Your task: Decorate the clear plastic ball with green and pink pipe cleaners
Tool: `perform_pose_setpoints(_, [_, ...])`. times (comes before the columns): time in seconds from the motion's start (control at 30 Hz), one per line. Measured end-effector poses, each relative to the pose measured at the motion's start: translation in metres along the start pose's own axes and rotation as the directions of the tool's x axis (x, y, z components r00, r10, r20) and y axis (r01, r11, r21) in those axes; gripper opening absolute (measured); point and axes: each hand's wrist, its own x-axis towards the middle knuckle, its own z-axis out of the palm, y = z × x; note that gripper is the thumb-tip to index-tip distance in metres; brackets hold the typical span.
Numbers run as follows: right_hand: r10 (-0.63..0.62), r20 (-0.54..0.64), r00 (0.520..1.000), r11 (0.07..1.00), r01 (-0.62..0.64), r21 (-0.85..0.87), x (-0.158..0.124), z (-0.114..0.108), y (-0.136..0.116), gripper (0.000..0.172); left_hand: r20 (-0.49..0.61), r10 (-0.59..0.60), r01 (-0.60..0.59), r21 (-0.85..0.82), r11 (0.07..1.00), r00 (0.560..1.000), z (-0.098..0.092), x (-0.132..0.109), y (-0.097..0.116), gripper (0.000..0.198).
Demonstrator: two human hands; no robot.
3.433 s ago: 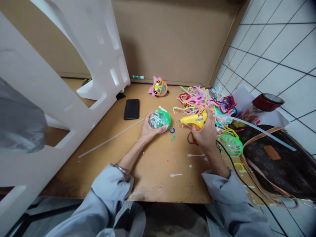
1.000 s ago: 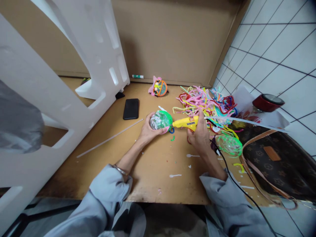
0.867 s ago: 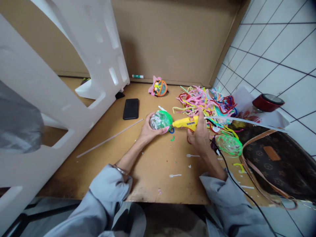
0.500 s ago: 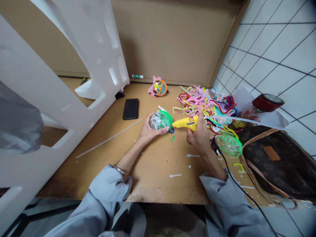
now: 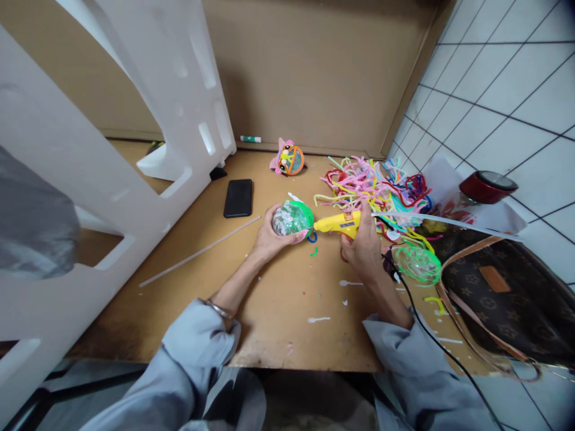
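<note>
My left hand (image 5: 275,236) is closed around a clear, rounded plastic piece (image 5: 290,220) with green strands along its right side. In my right hand (image 5: 363,245) is a yellow glue gun (image 5: 339,224), its nozzle pointing left at the green edge, touching or very close to it. A long translucent glue stick (image 5: 442,221) sticks out of the gun's back toward the right. Under the nozzle a small blue loop (image 5: 312,237) shows beside the piece. A similar clear piece with green strands (image 5: 417,264) lies to the right of my right hand.
A heap of colourful fuzzy strands (image 5: 372,185) lies behind the glue gun. Further back sits a pink and orange decorated figure (image 5: 288,158). A black phone (image 5: 238,198) and a thin stick (image 5: 200,251) lie left. On the right are a brown bag (image 5: 507,293), red-lidded jar (image 5: 487,187) and black cord (image 5: 431,329).
Almost nothing differs. Both hands, the glue gun and the clear piece hold nearly the same positions.
</note>
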Motion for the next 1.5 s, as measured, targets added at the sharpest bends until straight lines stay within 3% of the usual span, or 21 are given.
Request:
perform_pose_setpoints(0.5, [0.249,-0.057,0.967,0.967,-0.245,0.071,0.0,0.008,0.006,0.097,0.006,0.019,-0.019,-0.024,1.0,1.0,0.001,0.0,0.0,0.095])
perform_pose_setpoints(0.8, [0.175,-0.071,0.982,0.985,-0.174,0.012,-0.002,0.002,-0.009,0.103,-0.006,0.043,-0.043,0.008,0.999,0.999,-0.002,0.002,-0.007,0.095])
perform_pose_setpoints(0.93, [0.203,-0.075,0.976,0.976,-0.208,-0.066,-0.002,0.001,-0.005,0.101,-0.019,0.02,-0.02,0.01,1.0,1.0,-0.002,0.003,-0.005,0.095])
perform_pose_setpoints(1.07, [0.278,0.001,0.96,0.95,-0.275,-0.145,-0.005,0.008,0.004,0.092,-0.031,0.018,-0.018,0.0,1.0,0.999,-0.001,0.002,0.0,0.096])
perform_pose_setpoints(1.27, [0.4,0.195,0.895,0.913,-0.371,-0.169,-0.008,0.019,0.012,0.082,-0.03,0.027,-0.028,-0.01,1.0,0.999,-0.003,0.004,-0.003,0.094])
perform_pose_setpoints(1.5, [0.463,0.215,0.86,0.857,-0.371,-0.358,-0.008,0.013,0.008,0.081,-0.012,0.03,-0.03,-0.011,0.999,0.999,-0.003,0.004,-0.002,0.096])
